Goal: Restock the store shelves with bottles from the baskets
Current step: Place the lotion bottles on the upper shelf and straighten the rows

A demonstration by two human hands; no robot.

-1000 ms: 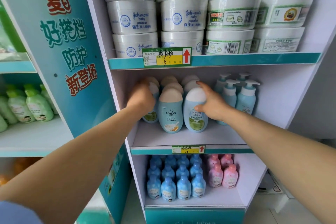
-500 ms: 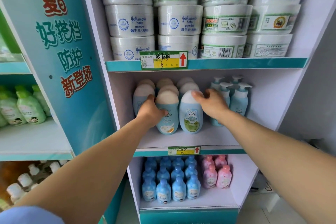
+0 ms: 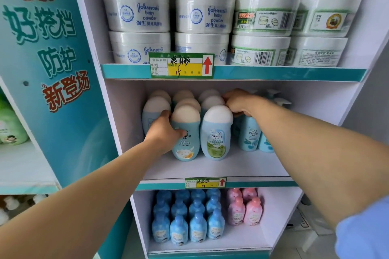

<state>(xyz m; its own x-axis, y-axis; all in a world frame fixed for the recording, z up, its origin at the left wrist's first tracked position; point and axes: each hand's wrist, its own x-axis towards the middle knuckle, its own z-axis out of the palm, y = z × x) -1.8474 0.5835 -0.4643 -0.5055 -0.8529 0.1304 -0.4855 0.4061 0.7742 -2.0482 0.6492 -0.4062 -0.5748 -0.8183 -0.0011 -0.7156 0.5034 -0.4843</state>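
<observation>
On the middle shelf (image 3: 210, 169) stand rows of pale blue bottles with rounded beige or white caps. My left hand (image 3: 163, 133) grips the front beige-capped bottle (image 3: 186, 143), thumb across its label and fingers round its left side. To its right stands a white-capped bottle with a green label (image 3: 215, 134). My right hand (image 3: 240, 103) reaches further back, its fingers curled between the rear capped bottles and the blue pump bottles (image 3: 250, 134). It covers a pump head, and whether it holds anything is hidden.
White baby powder tubs (image 3: 139, 9) fill the top shelf above a price tag (image 3: 181, 65). Small blue bottles (image 3: 185, 221) and pink bottles (image 3: 245, 208) fill the bottom shelf. A teal side panel (image 3: 52, 69) stands at the left, with green bottles (image 3: 10, 128) beyond it.
The view has drawn closer to the shelf. My left hand moved from the left rear bottles to the front beige-capped bottle and took hold of it. My right hand moved back from the green-label bottle.
</observation>
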